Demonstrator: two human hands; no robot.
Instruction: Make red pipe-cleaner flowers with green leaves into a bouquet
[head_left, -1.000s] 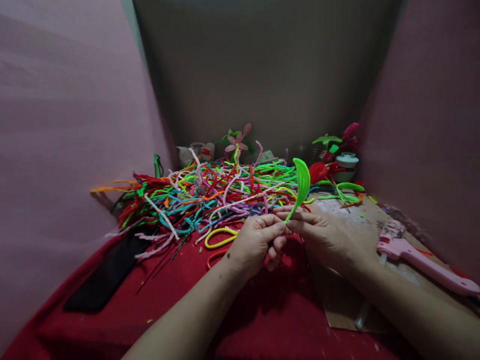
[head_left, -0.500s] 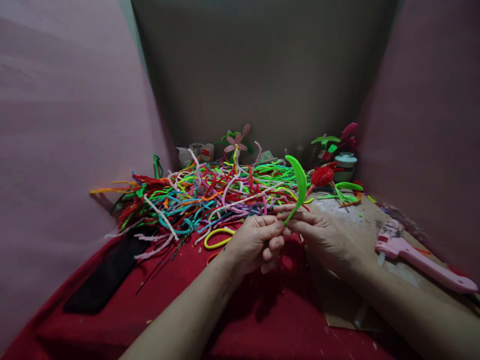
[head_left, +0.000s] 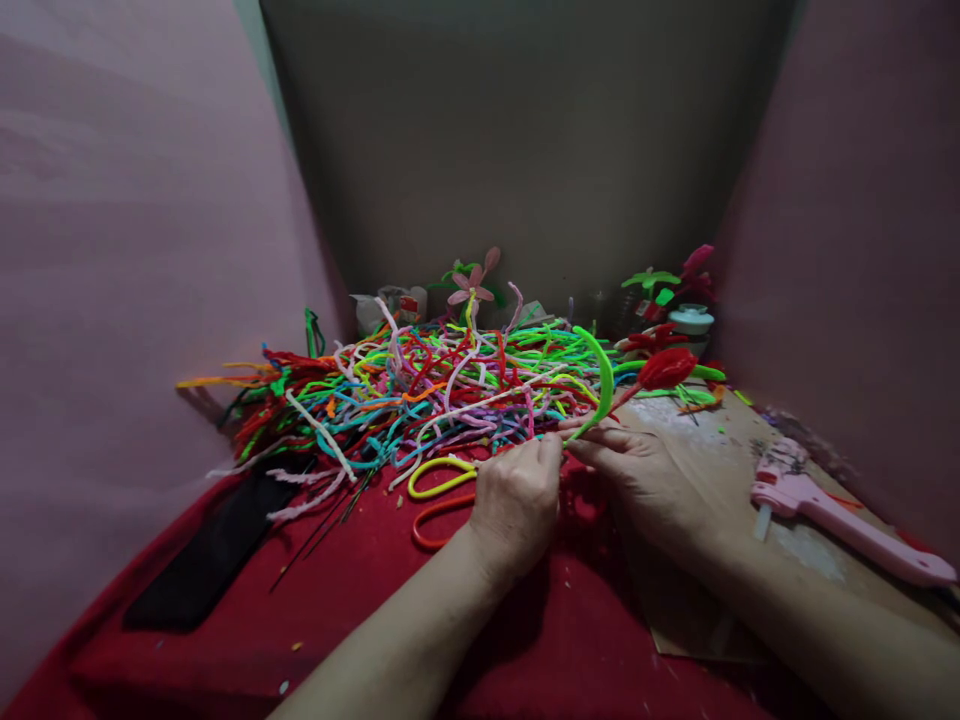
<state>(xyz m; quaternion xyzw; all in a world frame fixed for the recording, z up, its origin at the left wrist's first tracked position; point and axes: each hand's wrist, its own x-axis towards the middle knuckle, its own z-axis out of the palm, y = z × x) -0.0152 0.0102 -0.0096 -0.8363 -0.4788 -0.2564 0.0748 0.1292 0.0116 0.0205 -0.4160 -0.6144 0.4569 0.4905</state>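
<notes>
My left hand [head_left: 516, 500] and my right hand [head_left: 645, 475] meet above the red cloth [head_left: 300, 620], both pinched on the stem of a pipe-cleaner flower. From the pinch a bright green leaf [head_left: 600, 375] curves up and left. A red flower bud [head_left: 666, 368] on the same stem sticks out to the right above my right hand. Just behind my hands lies a big tangled pile of coloured pipe cleaners [head_left: 420, 385]. A yellow loop [head_left: 439, 475] and an orange loop [head_left: 431, 520] lie on the cloth beside my left hand.
A pink glue gun [head_left: 840, 520] lies on a cardboard sheet [head_left: 720, 430] at the right. A black flat case [head_left: 217, 550] rests on the cloth at the left. Finished pipe-cleaner flowers [head_left: 474, 285] and a small white jar [head_left: 691, 322] stand by the back wall.
The green leaf has tipped down and turned edge-on, and the red bud has swung out to the right. My left hand has rolled over so its back faces up.
</notes>
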